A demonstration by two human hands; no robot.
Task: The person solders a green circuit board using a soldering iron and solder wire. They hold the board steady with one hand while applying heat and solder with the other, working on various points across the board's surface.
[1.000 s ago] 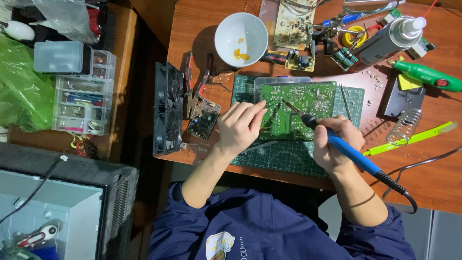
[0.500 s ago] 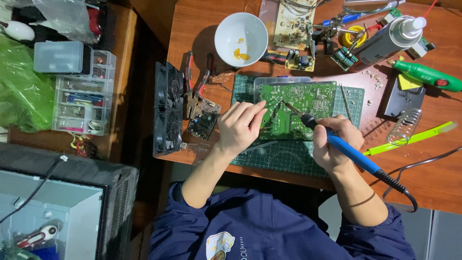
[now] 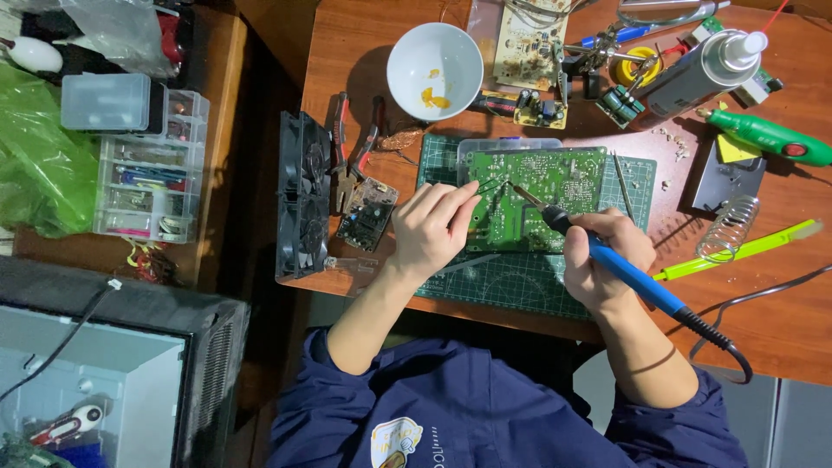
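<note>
Wooden desk (image 3: 806, 312): blue-handled soldering iron (image 3: 620, 269) over flat green circuit board (image 3: 542, 195).

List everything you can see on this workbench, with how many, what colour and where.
circuit board: one, green, on the cutting mat, centre
cutting mat: one, dark green, under the board
soldering iron: one, blue handle, tip on the board
bowl: one, white, top centre
fan unit: one, black, at the table's left edge
pliers: one, red handles, beside the fan unit
spray can: one, grey, top right
rotary tool: one, green, right
coil stand: one, metal, right
parts drawers: one stack, clear, left shelf
left hand: one, fingers on the board
right hand: one, gripping the soldering iron
</note>
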